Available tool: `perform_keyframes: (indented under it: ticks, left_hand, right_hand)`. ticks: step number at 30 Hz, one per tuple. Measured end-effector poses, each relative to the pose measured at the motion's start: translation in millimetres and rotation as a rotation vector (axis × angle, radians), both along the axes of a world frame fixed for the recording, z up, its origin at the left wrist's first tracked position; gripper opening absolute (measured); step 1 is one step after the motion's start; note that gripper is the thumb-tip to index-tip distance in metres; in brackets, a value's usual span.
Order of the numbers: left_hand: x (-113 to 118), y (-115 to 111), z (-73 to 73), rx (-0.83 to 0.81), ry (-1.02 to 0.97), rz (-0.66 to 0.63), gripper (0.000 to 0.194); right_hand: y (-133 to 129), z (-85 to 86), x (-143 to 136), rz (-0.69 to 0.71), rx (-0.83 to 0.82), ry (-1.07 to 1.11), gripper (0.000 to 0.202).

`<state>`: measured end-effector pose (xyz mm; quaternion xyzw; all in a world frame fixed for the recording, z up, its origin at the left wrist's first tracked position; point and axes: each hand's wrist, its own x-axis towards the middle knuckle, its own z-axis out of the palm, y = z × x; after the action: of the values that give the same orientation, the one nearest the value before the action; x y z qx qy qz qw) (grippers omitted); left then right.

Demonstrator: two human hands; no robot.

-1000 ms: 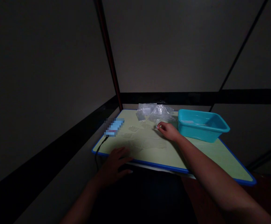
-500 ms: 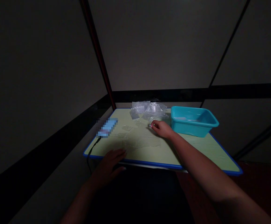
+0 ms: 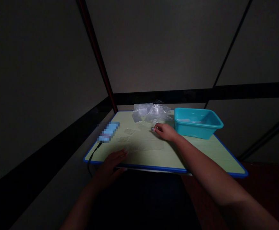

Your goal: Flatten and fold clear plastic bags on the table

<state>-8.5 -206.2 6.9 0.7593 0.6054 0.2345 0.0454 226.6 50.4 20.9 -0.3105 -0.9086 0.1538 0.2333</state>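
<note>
My left hand lies at the front edge of the table, fingers stretched out and thumb apart, close to a flat clear plastic bag. Over the table's middle, my right hand is closed in a pinch. Something pale shows at its fingertips, too small to tell from a nail. A small clear plastic piece lies to the left of that hand. Just beyond the hand sits a heap of crumpled clear plastic bags.
A turquoise plastic basin stands at the right with something whitish inside. At the left lies a blurred-out phone-like device with a black cable running over the edge. The yellowish table has a blue rim; walls stand behind and left.
The view has shifted slightly, so everything sits a little further left. My left hand has edged up toward the flat bag. My right hand keeps its pinch in nearly the same place.
</note>
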Motion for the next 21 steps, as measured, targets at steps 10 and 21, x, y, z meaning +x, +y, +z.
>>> perform_keyframes:
  ticks: [10, 21]
  left_hand:
    - [-3, 2, 0.8, 0.036, -0.038, -0.01, 0.042]
    - [0, 22, 16.0, 0.079, -0.164, -0.013, 0.036]
  right_hand:
    - [0, -1.3, 0, 0.007, 0.011, -0.024, 0.027]
    - [10, -13.8, -5, 0.171, -0.189, 0.145, 0.031]
